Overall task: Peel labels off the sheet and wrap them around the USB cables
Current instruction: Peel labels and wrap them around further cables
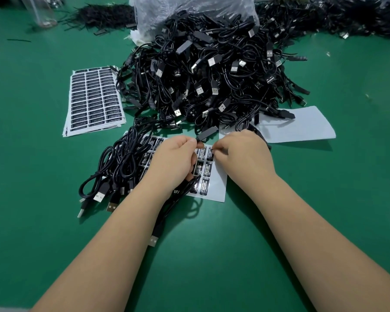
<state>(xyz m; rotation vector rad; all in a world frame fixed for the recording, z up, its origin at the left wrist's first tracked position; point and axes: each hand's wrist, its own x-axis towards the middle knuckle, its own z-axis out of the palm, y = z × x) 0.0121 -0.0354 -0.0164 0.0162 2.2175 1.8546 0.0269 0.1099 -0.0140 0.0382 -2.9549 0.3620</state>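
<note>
1. On the green table (212,255), under both hands, lies a white label sheet (214,185). Its black labels carry white print headed "LED CONTROLLER"; the smaller lines below are too fine to read.
2. The left hand (175,163) has its thumb and fingers curled and pinched on a black USB cable (190,184). The cable's black box-shaped end (206,134) sticks out just beyond the fingertips, and its silver plug (153,240) lies on the table between the forearms.
3. The right hand (243,154) has thumb and forefinger pressed together on something small at the sheet's upper edge, apparently a label; it is too small to make out for certain.
4. To the left of the sheet, and partly over it, lies a small bunch of coiled cables (119,167) with four or so plugs showing.
5. Behind the hands rises one large heap of black cables (203,75), too many to count, spilling from a clear plastic bag (189,10).
6. A stack of full label sheets (95,100) sits at the left of the heap, three columns of labels across.
7. One blank white backing sheet (297,127) lies at the right.
</note>
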